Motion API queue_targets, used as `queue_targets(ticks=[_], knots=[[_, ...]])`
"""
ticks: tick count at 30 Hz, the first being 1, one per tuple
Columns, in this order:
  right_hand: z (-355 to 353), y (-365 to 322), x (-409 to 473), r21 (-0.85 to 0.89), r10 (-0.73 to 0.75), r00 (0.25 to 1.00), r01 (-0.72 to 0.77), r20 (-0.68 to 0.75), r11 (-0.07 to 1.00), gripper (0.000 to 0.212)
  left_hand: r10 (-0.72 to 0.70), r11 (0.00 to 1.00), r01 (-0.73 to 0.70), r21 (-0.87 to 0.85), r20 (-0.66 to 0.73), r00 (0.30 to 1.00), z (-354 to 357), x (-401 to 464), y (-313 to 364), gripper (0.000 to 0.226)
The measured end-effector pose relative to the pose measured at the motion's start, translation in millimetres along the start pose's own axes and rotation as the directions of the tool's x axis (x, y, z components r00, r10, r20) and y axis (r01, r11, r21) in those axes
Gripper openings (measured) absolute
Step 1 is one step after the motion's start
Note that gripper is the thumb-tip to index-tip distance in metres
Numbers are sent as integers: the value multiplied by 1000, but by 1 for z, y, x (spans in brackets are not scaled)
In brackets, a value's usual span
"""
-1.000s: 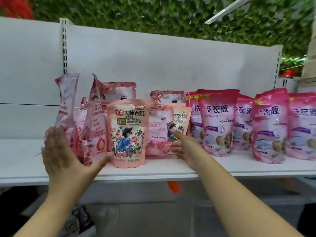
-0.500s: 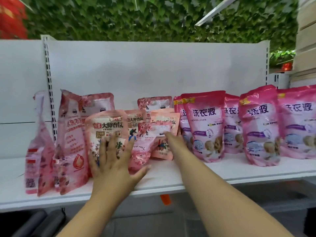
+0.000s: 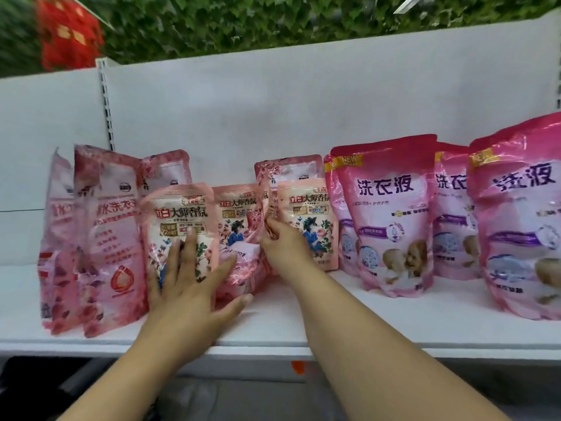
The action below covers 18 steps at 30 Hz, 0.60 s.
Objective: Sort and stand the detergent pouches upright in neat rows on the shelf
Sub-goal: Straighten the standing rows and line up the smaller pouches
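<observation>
On the white shelf (image 3: 379, 323), seen from the one head view I had, my left hand (image 3: 185, 299) lay flat with straight, spread fingers against the front of the nearest floral pouch (image 3: 179, 220), pressing rather than gripping it, thumb out over the bare board. Just to the right of that pouch, a second floral pouch (image 3: 236, 220) stood behind a slumped pink pouch (image 3: 243, 271) that lay low between my two hands. My right hand (image 3: 282, 247) had its fingers curled onto the left edge of a third floral pouch (image 3: 309, 220); I judged it a pinch, though the fingertips were partly hidden. Left of the nearest floral pouch, the tall rose pouches (image 3: 112, 238) leaned unevenly near the shelf front, with more behind them. Far to its right, the big magenta pouches (image 3: 394, 220) stood upright in a row, looking already sorted. I judged the floral group only half settled. The risk, as I read it, was that my flat left palm could push the soft pouch backward and tip it into the ones behind, since nothing held its top. Tugging the third pouch by one edge could twist or fold it, and nudge the magenta row beside it. The leaning rose pouches, close to the lip, could slide off if bumped.
</observation>
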State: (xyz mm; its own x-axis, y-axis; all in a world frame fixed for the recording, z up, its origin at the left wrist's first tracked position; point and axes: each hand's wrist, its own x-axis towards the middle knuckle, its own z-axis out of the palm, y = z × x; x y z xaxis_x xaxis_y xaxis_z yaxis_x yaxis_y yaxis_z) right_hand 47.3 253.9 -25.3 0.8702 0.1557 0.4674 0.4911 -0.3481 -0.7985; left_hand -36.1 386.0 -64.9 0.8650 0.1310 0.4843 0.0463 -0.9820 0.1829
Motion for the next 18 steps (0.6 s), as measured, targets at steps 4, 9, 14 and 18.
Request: queue_targets(ticks=[4, 9, 14, 18], knots=[[-3, 4, 3, 80, -1, 999, 4, -48, 997, 33, 18, 1000, -18, 3, 17, 1000, 1, -1, 2, 72], [-3, 5, 1, -1, 53, 991, -54, -120, 999, 48, 27, 999, -29, 22, 74, 997, 2, 3, 3, 55], [-2, -6, -18, -390, -248, 934, 134, -258, 911, 78, 128, 887, -242, -394, -294, 947, 3, -9, -2, 36], [20, -27, -40, -638, -620, 777, 533, 109, 556, 77, -159, 568, -359, -741, -526, 835, -14, -23, -37, 15]])
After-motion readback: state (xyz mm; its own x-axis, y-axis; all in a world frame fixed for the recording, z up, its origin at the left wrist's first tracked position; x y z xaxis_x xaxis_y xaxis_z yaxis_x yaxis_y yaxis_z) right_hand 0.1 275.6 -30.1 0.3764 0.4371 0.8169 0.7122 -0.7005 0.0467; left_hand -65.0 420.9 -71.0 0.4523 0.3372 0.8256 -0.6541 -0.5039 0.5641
